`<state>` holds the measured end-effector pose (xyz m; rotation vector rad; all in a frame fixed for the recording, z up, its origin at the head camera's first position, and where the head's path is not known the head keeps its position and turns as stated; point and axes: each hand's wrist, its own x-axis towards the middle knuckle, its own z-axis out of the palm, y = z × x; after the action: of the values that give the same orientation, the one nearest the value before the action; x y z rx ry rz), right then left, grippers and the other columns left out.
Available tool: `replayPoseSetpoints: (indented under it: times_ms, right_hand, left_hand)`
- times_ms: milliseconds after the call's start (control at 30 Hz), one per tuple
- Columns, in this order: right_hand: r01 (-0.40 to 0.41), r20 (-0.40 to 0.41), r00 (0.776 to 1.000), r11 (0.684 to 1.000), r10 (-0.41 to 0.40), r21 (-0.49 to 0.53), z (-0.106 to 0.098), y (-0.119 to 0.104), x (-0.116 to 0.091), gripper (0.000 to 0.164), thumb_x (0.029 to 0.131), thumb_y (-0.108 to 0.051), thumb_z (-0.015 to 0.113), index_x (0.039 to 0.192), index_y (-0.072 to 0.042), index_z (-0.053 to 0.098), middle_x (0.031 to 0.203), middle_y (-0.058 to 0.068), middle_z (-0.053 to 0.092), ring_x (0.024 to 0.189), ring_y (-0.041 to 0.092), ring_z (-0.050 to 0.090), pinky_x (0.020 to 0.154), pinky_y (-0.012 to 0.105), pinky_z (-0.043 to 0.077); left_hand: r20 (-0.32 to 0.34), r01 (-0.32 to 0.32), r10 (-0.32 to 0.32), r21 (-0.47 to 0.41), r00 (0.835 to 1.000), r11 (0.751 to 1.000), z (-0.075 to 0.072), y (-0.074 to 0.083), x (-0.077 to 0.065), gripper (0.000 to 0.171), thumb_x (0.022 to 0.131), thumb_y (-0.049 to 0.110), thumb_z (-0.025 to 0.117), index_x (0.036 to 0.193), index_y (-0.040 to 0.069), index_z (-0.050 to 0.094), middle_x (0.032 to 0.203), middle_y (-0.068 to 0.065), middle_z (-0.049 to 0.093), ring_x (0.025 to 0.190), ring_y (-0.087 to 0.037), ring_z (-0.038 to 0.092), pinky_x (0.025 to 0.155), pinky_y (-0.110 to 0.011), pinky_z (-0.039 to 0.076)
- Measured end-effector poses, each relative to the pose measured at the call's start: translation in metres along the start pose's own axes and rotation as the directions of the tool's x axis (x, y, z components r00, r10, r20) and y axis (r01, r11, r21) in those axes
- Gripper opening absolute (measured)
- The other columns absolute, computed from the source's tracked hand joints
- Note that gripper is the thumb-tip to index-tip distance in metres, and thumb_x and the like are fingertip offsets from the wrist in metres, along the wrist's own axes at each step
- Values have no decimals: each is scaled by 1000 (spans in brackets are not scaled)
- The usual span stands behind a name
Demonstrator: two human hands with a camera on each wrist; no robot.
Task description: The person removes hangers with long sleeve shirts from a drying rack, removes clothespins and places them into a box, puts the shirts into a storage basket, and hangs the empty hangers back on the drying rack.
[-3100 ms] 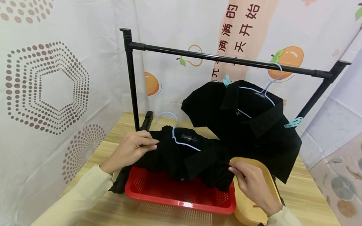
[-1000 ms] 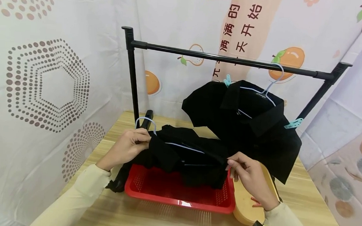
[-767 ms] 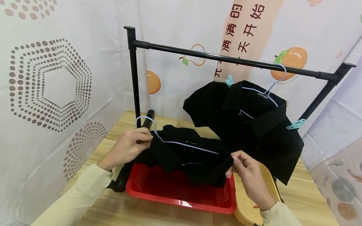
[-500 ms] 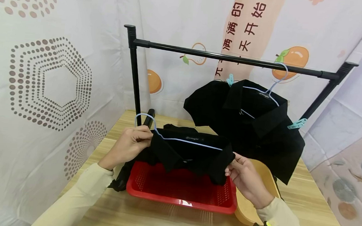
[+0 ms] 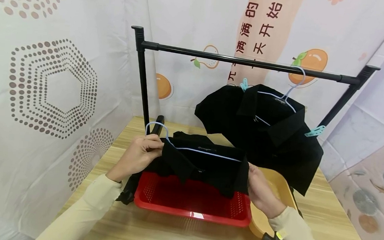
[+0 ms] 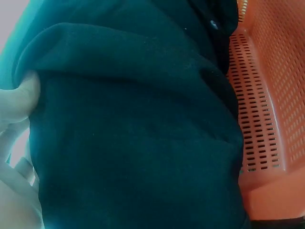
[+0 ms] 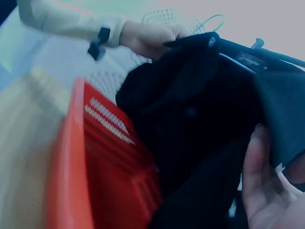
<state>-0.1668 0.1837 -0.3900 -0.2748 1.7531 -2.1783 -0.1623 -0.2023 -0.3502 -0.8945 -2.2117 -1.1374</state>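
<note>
A black collared shirt [image 5: 180, 164] lies bunched over the back of the red basket [image 5: 192, 214], with a light blue hanger [image 5: 206, 151] across its neck opening. My left hand [image 5: 138, 155] pinches the shirt's left shoulder beside the hanger's hook; in the left wrist view, the thumb [image 6: 28, 93] presses on the dark cloth. At the other side my right hand [image 5: 263, 191] grips the collar's right part, its fingertips partly hidden by cloth. From the right wrist, the thumb [image 7: 257, 157] lies inside the neck opening and the other fingers are mostly behind the collar.
A black rack [image 5: 216, 57] spans the back of the wooden table [image 5: 332, 219]. A second black shirt [image 5: 260, 147] hangs there on a blue hanger [image 5: 296, 81], with turquoise clips [image 5: 315, 131] on it. The yellow tray [image 5: 284, 182] stands right of the basket, partly behind my right forearm.
The hanger's hook has shifted left and its bar reaches further right inside the collar. My right hand has moved from the shirt's right shoulder to its collar, which now stands more open.
</note>
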Motion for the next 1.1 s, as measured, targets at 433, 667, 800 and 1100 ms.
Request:
replayPoseSetpoints:
  times_ms: [433, 667, 800, 1100]
  right_hand:
    - [191, -35, 947, 645, -321, -740, -5, -20, -21, 28, 101, -27, 69, 121, -8, 66, 95, 5, 65, 82, 21, 62, 72, 27, 54]
    - [310, 45, 816, 370, -576, -876, -2, -14, -21, 13, 91, -11, 80, 104, -11, 77, 89, -6, 70, 74, 8, 61, 66, 19, 51]
    - [368, 69, 764, 347, -641, -863, -8, -11, -20, 17, 87, 1, 79, 92, -15, 78, 82, -6, 72, 67, 7, 60, 59, 16, 47]
    - [322, -55, 922, 841, -382, -435, -18, -10, -16, 10, 103, -7, 63, 98, -2, 71, 81, 4, 69, 77, 16, 66, 79, 25, 55]
  left_hand:
    - [-20, -1, 1, 45, 1000, 999, -2, -2, -2, 29, 79, -20, 74, 93, 5, 83, 87, 6, 70, 72, -10, 61, 64, -19, 48]
    - [-17, -6, 7, 65, 1000, 998, 0, 1, -1, 28, 79, -19, 75, 93, 4, 83, 87, 6, 70, 71, -9, 60, 63, -19, 48]
    - [-9, -7, 7, 61, 1000, 998, 0, 1, -2, 28, 79, -19, 75, 92, 5, 83, 85, 6, 70, 68, -9, 58, 61, -19, 47]
    - [-17, 17, -16, 26, 1000, 1000, 0, 2, -1, 29, 80, -19, 74, 94, 4, 83, 86, 6, 71, 70, -10, 60, 62, -19, 49]
